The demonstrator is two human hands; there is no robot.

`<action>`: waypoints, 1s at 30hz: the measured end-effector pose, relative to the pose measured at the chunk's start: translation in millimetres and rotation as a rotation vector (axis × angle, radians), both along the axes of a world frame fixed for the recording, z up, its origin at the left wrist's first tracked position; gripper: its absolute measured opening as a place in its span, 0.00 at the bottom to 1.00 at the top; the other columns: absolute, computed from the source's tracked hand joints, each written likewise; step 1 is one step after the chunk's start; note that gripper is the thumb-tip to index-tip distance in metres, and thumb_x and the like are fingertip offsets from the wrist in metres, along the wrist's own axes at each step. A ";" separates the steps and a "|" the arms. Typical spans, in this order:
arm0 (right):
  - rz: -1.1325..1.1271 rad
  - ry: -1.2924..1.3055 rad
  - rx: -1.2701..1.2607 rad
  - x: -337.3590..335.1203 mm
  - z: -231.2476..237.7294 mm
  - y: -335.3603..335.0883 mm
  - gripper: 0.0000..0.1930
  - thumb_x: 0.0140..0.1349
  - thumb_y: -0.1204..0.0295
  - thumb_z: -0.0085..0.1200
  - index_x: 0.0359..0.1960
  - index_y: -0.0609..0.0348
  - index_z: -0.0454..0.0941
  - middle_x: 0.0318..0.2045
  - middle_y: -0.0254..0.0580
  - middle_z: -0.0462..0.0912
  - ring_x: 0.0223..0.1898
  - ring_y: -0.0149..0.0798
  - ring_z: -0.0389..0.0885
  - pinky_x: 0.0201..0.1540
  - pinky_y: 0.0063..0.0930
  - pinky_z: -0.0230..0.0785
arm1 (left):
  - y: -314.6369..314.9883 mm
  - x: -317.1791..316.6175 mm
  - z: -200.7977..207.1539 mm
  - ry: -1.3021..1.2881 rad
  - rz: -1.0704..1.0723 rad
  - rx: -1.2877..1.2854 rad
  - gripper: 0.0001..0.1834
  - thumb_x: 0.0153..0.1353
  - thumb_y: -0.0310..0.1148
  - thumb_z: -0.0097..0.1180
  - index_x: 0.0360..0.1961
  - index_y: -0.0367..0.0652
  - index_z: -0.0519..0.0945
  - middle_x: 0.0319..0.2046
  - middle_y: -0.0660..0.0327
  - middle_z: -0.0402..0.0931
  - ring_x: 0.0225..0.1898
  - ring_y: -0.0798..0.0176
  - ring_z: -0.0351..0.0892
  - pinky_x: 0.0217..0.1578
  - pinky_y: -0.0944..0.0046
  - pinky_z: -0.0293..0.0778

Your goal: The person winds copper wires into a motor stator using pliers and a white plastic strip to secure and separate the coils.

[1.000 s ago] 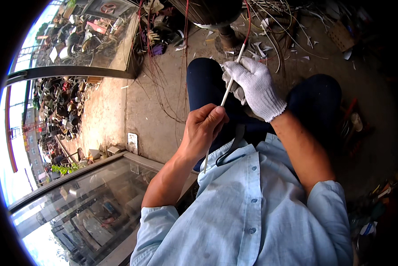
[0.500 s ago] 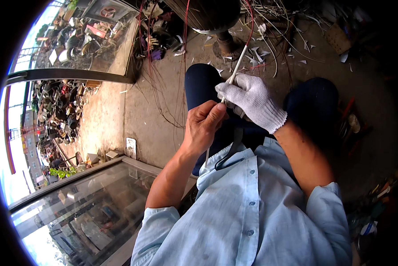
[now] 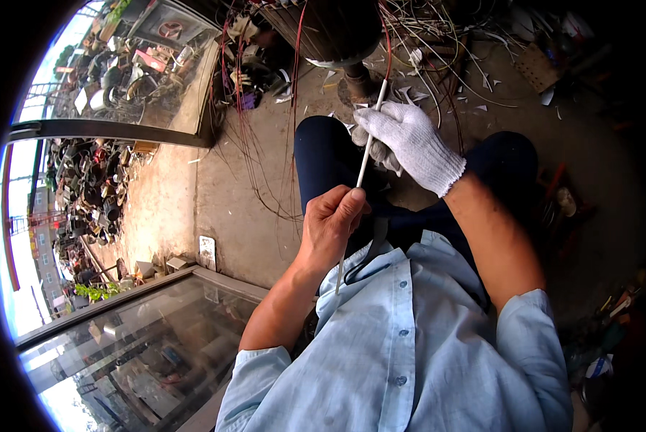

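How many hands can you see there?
2: the bare left hand, pinching the white cable nearer the shirt, and the right hand, in a white knit glove, holding it closer to the red wire. Some fingers are hidden.

White cable (image 3: 364,167) partly hidden within the left fingers (image 3: 329,199)

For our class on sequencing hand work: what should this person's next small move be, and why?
Perhaps slide the white knit-gloved right hand down the slim white plastic-looking cable toward the bare left hand: the left pinches it lower down, a stretch shows between them, and thin red wire extends beyond its far end.
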State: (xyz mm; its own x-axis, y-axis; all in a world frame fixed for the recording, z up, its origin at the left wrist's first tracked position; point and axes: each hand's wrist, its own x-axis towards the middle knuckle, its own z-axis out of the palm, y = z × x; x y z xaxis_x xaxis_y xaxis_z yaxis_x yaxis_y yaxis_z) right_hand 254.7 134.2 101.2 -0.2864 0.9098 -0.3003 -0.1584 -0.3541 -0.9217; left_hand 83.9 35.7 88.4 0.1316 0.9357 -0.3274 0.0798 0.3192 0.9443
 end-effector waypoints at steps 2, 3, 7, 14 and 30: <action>-0.014 0.036 -0.033 -3.9 -3.1 -8.7 0.15 0.67 0.59 0.56 0.34 0.59 0.80 0.21 0.32 0.79 0.15 0.19 0.67 0.16 0.16 0.59 | 4.1 -0.6 -1.3 -0.075 -0.018 -0.024 0.20 0.70 0.45 0.54 0.29 0.37 0.80 0.17 0.69 0.68 0.20 0.77 0.61 0.21 0.74 0.56; -0.003 0.052 -0.035 -2.1 -6.5 -9.8 0.15 0.67 0.59 0.56 0.34 0.59 0.80 0.21 0.32 0.79 0.14 0.19 0.67 0.16 0.16 0.59 | 4.5 0.7 4.0 -0.048 -0.046 -0.020 0.20 0.70 0.44 0.54 0.30 0.36 0.80 0.19 0.69 0.69 0.21 0.76 0.62 0.23 0.74 0.58; -0.027 0.082 -0.055 -1.0 -16.3 -13.3 0.14 0.67 0.59 0.57 0.35 0.59 0.79 0.21 0.33 0.80 0.14 0.20 0.67 0.15 0.16 0.58 | -6.8 -10.1 -8.1 -0.029 -0.080 0.024 0.19 0.70 0.43 0.54 0.30 0.37 0.80 0.19 0.69 0.68 0.22 0.76 0.62 0.24 0.73 0.58; -0.039 0.065 -0.058 -5.6 -8.3 -15.3 0.14 0.67 0.60 0.57 0.37 0.61 0.80 0.23 0.35 0.81 0.15 0.21 0.69 0.15 0.18 0.60 | 8.9 -3.3 -3.0 -0.029 -0.042 -0.019 0.19 0.70 0.42 0.54 0.29 0.37 0.80 0.18 0.68 0.69 0.21 0.75 0.62 0.23 0.72 0.57; 0.137 -0.059 0.114 6.7 -28.9 -21.2 0.14 0.64 0.62 0.62 0.30 0.62 0.81 0.16 0.29 0.75 0.18 0.22 0.70 0.21 0.20 0.63 | 14.1 8.9 -9.9 0.053 -0.074 0.104 0.20 0.70 0.43 0.55 0.26 0.39 0.79 0.17 0.69 0.69 0.20 0.75 0.63 0.23 0.72 0.59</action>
State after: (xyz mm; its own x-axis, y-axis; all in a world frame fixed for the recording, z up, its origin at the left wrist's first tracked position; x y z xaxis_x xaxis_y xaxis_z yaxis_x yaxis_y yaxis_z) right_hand 261.4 113.1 72.3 -0.3950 0.8925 -0.2175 -0.0600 -0.2613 -0.9634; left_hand 92.8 49.8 78.5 0.1862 0.9535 -0.2370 0.1499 0.2109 0.9659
